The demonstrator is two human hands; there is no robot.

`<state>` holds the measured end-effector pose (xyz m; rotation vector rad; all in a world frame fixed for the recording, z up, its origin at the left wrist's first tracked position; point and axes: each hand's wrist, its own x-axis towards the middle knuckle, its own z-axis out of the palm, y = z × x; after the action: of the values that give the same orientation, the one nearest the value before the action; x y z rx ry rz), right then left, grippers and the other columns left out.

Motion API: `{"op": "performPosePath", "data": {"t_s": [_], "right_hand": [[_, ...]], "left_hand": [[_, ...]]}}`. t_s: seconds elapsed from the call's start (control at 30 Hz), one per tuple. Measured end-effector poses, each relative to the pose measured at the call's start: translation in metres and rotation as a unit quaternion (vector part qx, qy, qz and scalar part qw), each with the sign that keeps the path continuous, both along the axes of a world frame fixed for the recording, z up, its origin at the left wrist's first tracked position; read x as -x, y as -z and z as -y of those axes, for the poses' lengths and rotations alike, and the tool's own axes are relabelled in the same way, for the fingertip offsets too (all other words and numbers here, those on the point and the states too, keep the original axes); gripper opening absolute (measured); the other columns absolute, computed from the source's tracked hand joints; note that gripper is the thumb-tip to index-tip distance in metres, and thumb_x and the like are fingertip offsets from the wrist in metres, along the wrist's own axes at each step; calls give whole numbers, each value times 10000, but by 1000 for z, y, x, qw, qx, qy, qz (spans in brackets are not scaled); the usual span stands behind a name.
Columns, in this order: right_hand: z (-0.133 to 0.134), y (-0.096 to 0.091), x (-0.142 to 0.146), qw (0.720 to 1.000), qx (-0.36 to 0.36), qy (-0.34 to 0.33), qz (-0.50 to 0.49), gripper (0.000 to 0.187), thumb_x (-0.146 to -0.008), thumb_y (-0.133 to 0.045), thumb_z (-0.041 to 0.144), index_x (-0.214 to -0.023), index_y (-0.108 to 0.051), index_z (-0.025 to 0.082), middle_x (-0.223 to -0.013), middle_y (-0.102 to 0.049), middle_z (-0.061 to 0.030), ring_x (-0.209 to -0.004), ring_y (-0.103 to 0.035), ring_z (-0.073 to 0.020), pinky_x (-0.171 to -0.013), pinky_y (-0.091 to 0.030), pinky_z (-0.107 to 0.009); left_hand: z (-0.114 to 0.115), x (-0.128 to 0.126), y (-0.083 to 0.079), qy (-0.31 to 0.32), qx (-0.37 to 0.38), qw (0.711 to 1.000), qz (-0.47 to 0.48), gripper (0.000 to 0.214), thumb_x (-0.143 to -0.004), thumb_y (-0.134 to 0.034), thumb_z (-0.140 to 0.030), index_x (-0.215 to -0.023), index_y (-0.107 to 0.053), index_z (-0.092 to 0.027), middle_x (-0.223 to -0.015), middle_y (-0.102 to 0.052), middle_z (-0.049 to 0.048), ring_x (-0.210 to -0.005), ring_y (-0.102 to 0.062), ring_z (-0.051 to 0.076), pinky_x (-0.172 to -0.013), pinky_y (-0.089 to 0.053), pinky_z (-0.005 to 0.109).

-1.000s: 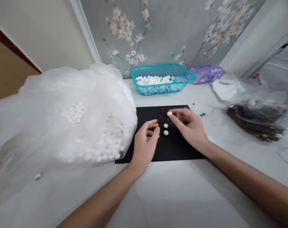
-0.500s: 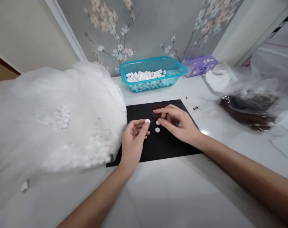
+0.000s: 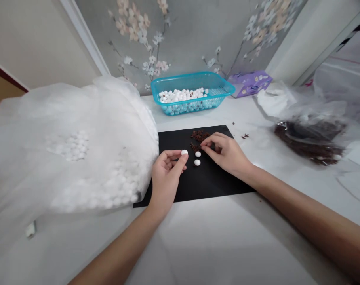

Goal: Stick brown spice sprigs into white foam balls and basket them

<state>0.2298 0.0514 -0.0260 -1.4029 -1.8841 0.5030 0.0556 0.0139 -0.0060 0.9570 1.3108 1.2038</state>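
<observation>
Two small white round beads [image 3: 197, 162] sit near the centre of a black rectangular mat [image 3: 203, 186], just below a heap of dark brown crumbly flakes [image 3: 200, 135]. L hand [image 3: 167, 176] pinches a third white bead [image 3: 184, 152] at thumb & forefinger tips; R hand [image 3: 225, 153] bunched at the flakes, can't tell if holding any. Light fingertip pressure best, beads roll easily.
</observation>
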Motion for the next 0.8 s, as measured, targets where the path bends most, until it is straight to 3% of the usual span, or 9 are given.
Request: {"op": "performPosePath", "data": {"t_s": [0.13, 0.23, 0.4, 0.53, 0.67, 0.8], "right_hand": [[3, -5, 5, 988, 66, -4, -139, 120, -790, -574, 289, -795, -590, 170, -736, -558, -9, -523, -443, -80, -491, -358, -239], [8, -12, 12, 954, 162, -41, -251, 193, -796, -569, 365, -804, -558, 173, -570, -436, 54, -431, -338, -56, -411, -285, -216], [16, -17, 17, 918, 232, -116, -302, 208, -808, -558, 378, -805, -499, 178, -529, -336, 94, -406, -280, -35, -380, -236, -192], [19, -20, 18, 920, 231, -139, -286, 193, -815, -555, 356, -795, -504, 171, -567, -396, 76, -418, -316, -28, -377, -250, -181], [18, -21, 18, 937, 191, -115, -269, 207, -785, -597, 352, -780, -541, 152, -642, -510, 39, -385, -351, -12, -347, -263, -179], [18, -19, 19, 932, 194, -104, -287, 224, -785, -597, 368, -806, -544, 151, -713, -575, 14, -349, -384, -8, -326, -293, -181]], "left_hand": [[0, 1, 1, 10, -3, 1000, -9, 274, -692, -695, -365, -841, -608, -153, -758, -616, -2, -600, -545, 66, -600, -462, 195], [1, 0, 1, 16, -6, 1000, -16, 294, -701, -686, -351, -919, -615, -167, -827, -641, 11, -607, -553, 69, -602, -469, 203], [1, 1, 0, 30, -12, 999, -26, 280, -727, -659, -369, -936, -651, -184, -817, -648, 8, -623, -557, 70, -606, -471, 190], [1, 1, 0, 45, -23, 998, -33, 262, -736, -651, -377, -928, -664, -201, -825, -654, 1, -627, -555, 65, -607, -474, 180], [1, 1, 1, 54, -34, 997, -45, 254, -733, -651, -377, -908, -670, -194, -878, -663, 19, -644, -563, 79, -612, -486, 198], [1, 0, 1, 54, -33, 996, -55, 271, -734, -644, -382, -918, -667, -185, -879, -666, 36, -668, -576, 101, -620, -498, 222]]}}
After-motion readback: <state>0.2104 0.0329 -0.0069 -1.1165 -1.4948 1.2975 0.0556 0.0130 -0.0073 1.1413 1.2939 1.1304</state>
